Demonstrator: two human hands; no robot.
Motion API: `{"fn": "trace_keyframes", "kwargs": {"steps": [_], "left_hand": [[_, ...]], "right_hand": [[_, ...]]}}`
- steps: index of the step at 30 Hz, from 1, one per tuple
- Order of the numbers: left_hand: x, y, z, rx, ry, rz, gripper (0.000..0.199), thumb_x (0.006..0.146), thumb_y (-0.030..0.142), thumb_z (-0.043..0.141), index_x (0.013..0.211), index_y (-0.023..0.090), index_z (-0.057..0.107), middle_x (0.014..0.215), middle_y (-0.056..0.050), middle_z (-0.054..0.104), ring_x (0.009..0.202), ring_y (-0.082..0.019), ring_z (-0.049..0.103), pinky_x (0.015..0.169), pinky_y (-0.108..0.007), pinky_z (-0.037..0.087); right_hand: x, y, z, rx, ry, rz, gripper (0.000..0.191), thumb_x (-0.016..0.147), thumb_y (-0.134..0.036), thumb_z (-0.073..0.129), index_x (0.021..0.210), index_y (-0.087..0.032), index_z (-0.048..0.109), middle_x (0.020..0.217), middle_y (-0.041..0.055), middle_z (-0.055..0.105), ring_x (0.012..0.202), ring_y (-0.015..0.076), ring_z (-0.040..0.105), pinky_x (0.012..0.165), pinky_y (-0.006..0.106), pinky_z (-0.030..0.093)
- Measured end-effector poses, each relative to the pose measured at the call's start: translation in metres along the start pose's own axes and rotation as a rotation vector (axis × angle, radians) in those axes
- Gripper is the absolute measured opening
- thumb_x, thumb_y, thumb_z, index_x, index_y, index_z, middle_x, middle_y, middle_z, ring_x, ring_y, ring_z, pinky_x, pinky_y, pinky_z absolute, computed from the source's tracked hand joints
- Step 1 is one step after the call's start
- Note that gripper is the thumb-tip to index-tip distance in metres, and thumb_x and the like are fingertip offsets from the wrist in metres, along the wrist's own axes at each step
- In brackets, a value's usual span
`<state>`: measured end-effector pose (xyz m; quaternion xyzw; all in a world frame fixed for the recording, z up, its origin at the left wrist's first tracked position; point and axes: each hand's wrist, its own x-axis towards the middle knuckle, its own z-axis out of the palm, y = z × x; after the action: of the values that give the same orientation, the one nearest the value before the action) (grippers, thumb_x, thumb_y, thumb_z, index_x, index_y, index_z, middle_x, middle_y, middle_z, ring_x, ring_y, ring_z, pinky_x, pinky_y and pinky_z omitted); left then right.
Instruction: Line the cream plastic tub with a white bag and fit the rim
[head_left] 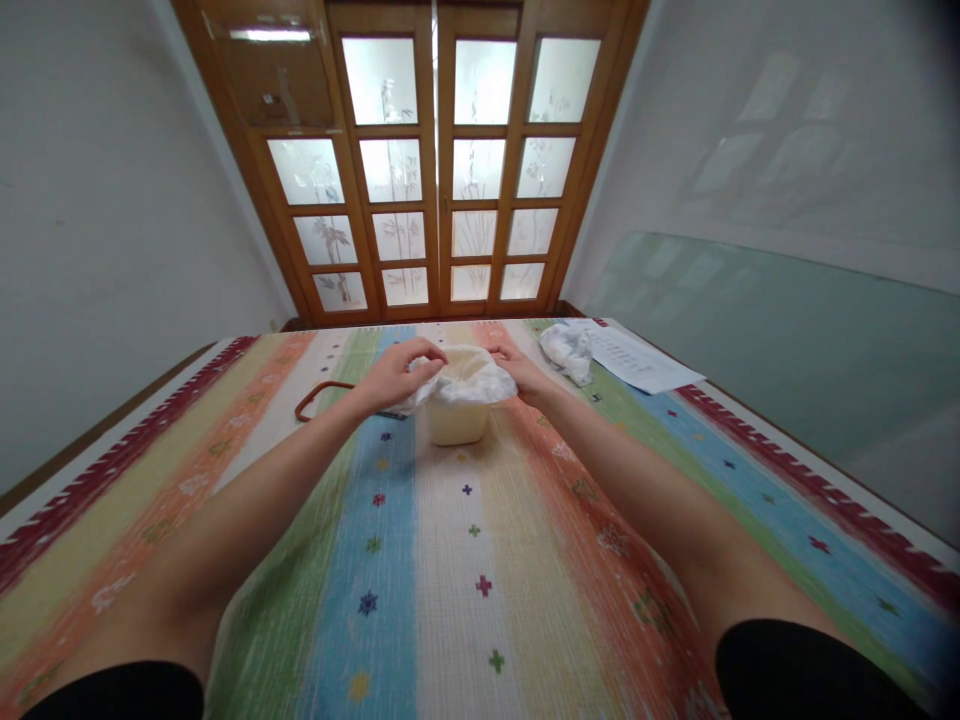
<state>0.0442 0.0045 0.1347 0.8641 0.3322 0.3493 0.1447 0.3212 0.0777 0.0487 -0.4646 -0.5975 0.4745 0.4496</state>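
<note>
A small cream-coloured bin (457,423) stands upright near the middle of the striped tablecloth. A thin white bag (480,382) lines it, folded out over the rim and hanging down its upper sides. My left hand (403,374) grips the bag's edge at the left of the rim, thumb and fingers pressed together. At the right of the rim my right hand (517,370) has its fingers on the bag's edge, partly hidden by the plastic.
Left of the bin lies a brown looped strap (311,398) joined to a dark flat object under my left hand. Crumpled white plastic (570,352) and a printed sheet (645,362) lie at the back right. Wood-and-glass doors stand behind the table.
</note>
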Motion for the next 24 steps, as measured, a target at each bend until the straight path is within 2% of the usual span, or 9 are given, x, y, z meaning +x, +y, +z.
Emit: {"fn": "trace_keyframes", "kwargs": {"steps": [3,6,11,15,17,20,22,24], "left_hand": [[-0.008,0.024,0.006,0.081,-0.214,0.135,0.031,0.101,0.041,0.054,0.121,0.022,0.069,0.122,-0.008,0.072,0.114,-0.024,0.065,0.102,-0.039,0.048],[-0.014,0.029,0.021,0.234,-0.32,0.169,0.042,0.1,0.043,0.056,0.138,0.024,0.06,0.129,-0.01,0.069,0.118,-0.028,0.064,0.104,-0.042,0.047],[-0.018,0.017,0.041,0.343,-0.256,0.096,0.032,0.097,0.028,0.055,0.128,0.027,0.064,0.111,-0.009,0.073,0.105,-0.028,0.066,0.101,-0.042,0.044],[-0.02,0.01,0.041,0.31,-0.245,0.049,0.025,0.094,0.023,0.057,0.116,0.027,0.068,0.102,-0.007,0.073,0.099,-0.027,0.065,0.1,-0.041,0.043],[-0.019,0.011,0.038,0.272,-0.258,0.039,0.025,0.092,0.022,0.058,0.114,0.028,0.069,0.102,-0.006,0.073,0.098,-0.027,0.065,0.1,-0.041,0.042],[-0.018,0.015,0.033,0.212,-0.303,0.075,0.025,0.092,0.023,0.059,0.114,0.027,0.07,0.102,-0.006,0.073,0.099,-0.027,0.065,0.1,-0.042,0.042],[-0.02,0.019,0.03,0.174,-0.287,0.125,0.023,0.093,0.029,0.06,0.113,0.026,0.071,0.104,-0.007,0.073,0.104,-0.028,0.064,0.103,-0.043,0.043],[-0.025,0.021,0.028,0.13,-0.223,0.166,0.026,0.091,0.037,0.065,0.112,0.024,0.072,0.11,-0.009,0.072,0.112,-0.03,0.062,0.108,-0.045,0.041]], "right_hand": [[-0.013,0.003,0.008,0.128,0.039,-0.051,0.044,0.075,-0.044,0.075,0.112,-0.022,0.062,0.086,-0.0012,0.07,0.066,0.0123,0.059,0.057,0.021,0.045],[-0.028,0.003,0.018,0.109,0.079,-0.095,0.046,0.073,-0.045,0.074,0.111,-0.022,0.062,0.085,-0.0006,0.069,0.068,0.0138,0.058,0.061,0.023,0.046],[-0.038,0.002,0.02,-0.173,0.034,-0.214,0.037,0.075,-0.038,0.072,0.107,-0.021,0.063,0.101,0.0049,0.071,0.089,0.0198,0.063,0.082,0.031,0.052],[-0.033,-0.02,0.006,-0.336,0.224,-0.286,0.022,0.087,-0.033,0.059,0.105,-0.02,0.063,0.112,0.0084,0.069,0.101,0.0204,0.063,0.09,0.032,0.051],[-0.033,-0.042,0.002,-0.359,0.24,-0.372,0.02,0.091,-0.029,0.052,0.104,-0.02,0.064,0.109,0.0073,0.069,0.099,0.0188,0.064,0.091,0.031,0.05],[-0.036,-0.079,0.009,-0.431,0.022,-0.454,0.021,0.093,-0.024,0.05,0.105,-0.02,0.066,0.09,0.0032,0.07,0.088,0.0168,0.065,0.087,0.028,0.048],[-0.038,-0.097,0.02,-0.554,-0.228,-0.488,0.021,0.091,-0.018,0.05,0.1,-0.019,0.069,0.089,0.0026,0.071,0.085,0.0157,0.064,0.082,0.026,0.046],[-0.037,-0.106,0.033,-0.757,-0.49,-0.462,0.02,0.086,-0.013,0.055,0.096,-0.018,0.072,0.088,0.0019,0.073,0.08,0.0145,0.062,0.075,0.025,0.043]]}}
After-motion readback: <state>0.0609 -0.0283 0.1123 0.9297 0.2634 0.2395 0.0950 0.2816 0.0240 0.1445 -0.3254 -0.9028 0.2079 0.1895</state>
